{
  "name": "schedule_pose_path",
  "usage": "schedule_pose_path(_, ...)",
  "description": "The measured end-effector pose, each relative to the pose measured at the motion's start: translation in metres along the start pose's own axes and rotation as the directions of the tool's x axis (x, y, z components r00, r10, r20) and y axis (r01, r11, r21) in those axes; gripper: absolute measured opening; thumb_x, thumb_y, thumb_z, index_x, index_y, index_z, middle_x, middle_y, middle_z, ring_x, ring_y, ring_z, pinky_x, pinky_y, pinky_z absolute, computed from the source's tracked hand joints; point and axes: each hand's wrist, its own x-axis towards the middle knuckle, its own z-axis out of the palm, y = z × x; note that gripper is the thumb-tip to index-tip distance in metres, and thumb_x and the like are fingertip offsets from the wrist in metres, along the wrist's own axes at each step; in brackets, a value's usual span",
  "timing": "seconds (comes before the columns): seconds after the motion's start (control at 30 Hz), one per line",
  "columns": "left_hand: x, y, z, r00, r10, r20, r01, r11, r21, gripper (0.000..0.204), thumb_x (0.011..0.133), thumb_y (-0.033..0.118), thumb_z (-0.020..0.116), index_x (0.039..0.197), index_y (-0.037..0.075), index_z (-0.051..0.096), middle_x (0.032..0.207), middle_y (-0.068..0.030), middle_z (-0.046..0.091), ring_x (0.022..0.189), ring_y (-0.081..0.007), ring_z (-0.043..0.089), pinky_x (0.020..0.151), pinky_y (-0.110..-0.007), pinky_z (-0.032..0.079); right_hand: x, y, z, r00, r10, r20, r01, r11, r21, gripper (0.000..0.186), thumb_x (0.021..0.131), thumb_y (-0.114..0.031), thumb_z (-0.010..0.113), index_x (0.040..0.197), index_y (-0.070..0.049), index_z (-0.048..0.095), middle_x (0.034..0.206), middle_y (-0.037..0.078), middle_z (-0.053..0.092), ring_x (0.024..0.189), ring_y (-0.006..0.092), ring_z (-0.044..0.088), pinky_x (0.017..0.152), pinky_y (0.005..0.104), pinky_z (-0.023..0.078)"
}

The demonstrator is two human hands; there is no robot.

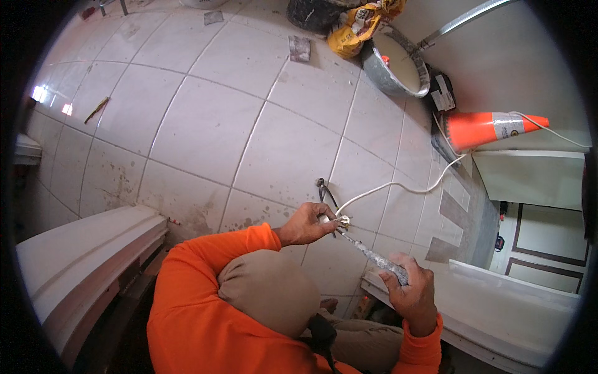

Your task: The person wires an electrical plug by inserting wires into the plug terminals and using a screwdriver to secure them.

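Observation:
My left hand (306,224) is closed, its thumb and fingers pinching a small white electrical plug (343,221) at the end of a white cable (398,184). The plug appears to be opened up, but its inner parts are too small to make out. In my right hand (412,292) is a screwdriver (376,257) caked with pale grey plaster, gripped by the handle. Its thin shaft points up and left, with the tip at or very near the plug. Just beyond my left hand, dark-handled pincers (321,184) lie on the floor, partly hidden by that hand.
The cable runs right across the tiled floor (205,131) to an orange traffic cone (483,129) lying on its side. Farther back stand a grey tub (385,78) of pale liquid, a yellow bag (352,34) and a black bucket (311,14). White mouldings (93,249) flank me.

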Motion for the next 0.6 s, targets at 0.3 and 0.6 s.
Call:
schedule_pose_path(0.3,-0.002,0.004,-0.007,0.998,-0.051,0.028,0.051,0.999,-0.006,0.018,0.09,0.014,0.07,0.097,-0.003,0.068,0.073,-0.0039,0.063,0.066,-0.0097,0.054,0.056,-0.029,0.043,0.001,0.004,0.013,0.942,-0.299,-0.153,0.277,0.949,-0.149,0.029,0.092,-0.013,0.069,0.112,0.008,0.063,0.092,0.02,0.067,0.069,0.0343,0.069,0.06,0.0396,0.058)
schedule_pose_path(0.6,0.002,-0.017,-0.001,0.996,0.081,-0.035,-0.08,0.996,0.025,0.019,0.089,0.011,0.069,0.101,-0.003,0.069,0.083,-0.0045,0.066,0.073,-0.0099,0.055,0.064,-0.029,0.047,-0.005,0.005,0.022,0.965,-0.208,-0.159,0.186,0.972,-0.143,0.03,0.093,-0.015,0.068,0.113,0.008,0.065,0.079,0.016,0.062,0.062,0.0299,0.065,0.06,0.0403,0.057)
